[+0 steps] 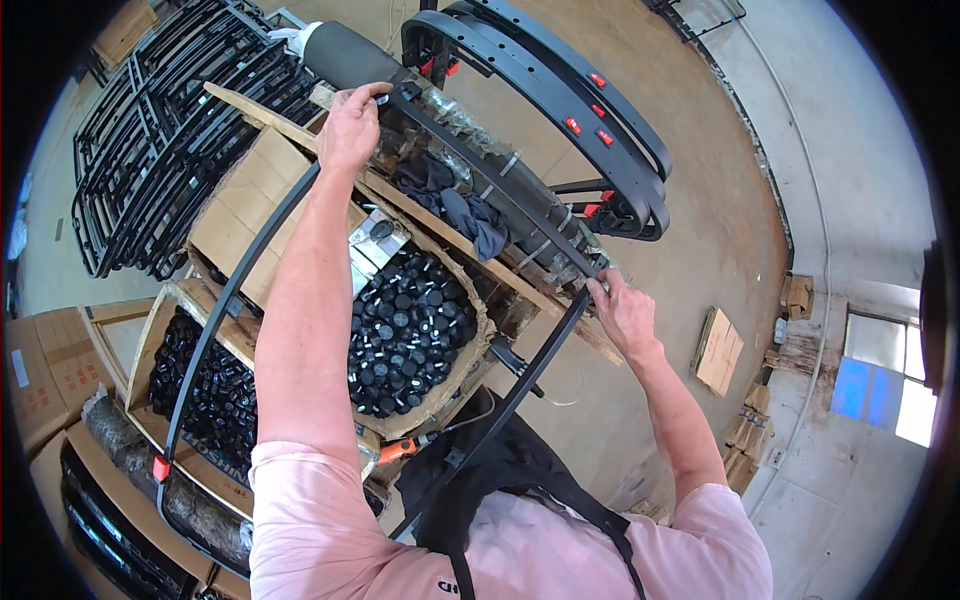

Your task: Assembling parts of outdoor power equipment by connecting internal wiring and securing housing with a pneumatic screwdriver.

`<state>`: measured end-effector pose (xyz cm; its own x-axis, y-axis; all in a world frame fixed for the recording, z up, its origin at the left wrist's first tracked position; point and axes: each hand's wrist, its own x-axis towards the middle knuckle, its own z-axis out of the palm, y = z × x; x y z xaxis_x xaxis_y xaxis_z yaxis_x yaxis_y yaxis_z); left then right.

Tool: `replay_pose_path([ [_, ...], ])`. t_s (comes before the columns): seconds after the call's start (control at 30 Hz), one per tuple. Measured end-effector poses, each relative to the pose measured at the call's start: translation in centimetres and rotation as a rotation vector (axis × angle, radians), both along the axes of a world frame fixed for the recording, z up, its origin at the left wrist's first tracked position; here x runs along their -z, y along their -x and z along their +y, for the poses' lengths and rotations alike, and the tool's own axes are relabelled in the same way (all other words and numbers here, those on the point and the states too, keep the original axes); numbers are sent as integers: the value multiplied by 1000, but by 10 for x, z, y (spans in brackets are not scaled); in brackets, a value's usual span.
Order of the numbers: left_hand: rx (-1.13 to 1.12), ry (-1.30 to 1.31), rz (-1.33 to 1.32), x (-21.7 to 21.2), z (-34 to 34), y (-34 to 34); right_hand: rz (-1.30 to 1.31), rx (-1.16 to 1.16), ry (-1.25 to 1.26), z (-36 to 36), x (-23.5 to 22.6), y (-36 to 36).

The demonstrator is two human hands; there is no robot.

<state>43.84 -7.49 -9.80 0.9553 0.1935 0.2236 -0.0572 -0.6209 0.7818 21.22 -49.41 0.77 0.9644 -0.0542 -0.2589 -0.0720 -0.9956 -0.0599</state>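
We see the left hand (pixel 347 130) clasping the black curved frame (pixel 470 165) at its far end, the right hand (pixel 622 312) pinching its near-right corner, steadying it across the wooden bench (pixel 480 255) above the box of black caps (pixel 410 330).

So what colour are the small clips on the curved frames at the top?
Red clips on black curved frames, head view.

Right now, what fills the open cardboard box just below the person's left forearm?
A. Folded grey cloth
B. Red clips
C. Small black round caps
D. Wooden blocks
C: the box is heaped with small black caps, beside the left hand that grips the black curved frame, while the right hand holds the frame's other end.
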Motion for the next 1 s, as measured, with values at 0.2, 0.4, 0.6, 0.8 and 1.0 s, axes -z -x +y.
replay_pose_path([
  [0.2, -1, 35, 107, -10, -7, 3, 131, -122, 20, -3, -20, -1],
  [0.4, -13, 145, 72, -5, -5, 2, 202, -244, -39, -17, -24, 3],
  [0.6, -13, 88, 142, -7, -1, 4, 231, -270, 69, -11, -24, -3],
  [0.8, -102, -29, 186, -23, -13, 9, 212, -307, 119, -6, -31, -2],
  [1.0, -17, 101, 29, -3, -4, 5, 124, -408, -2, -15, -25, -1],
])
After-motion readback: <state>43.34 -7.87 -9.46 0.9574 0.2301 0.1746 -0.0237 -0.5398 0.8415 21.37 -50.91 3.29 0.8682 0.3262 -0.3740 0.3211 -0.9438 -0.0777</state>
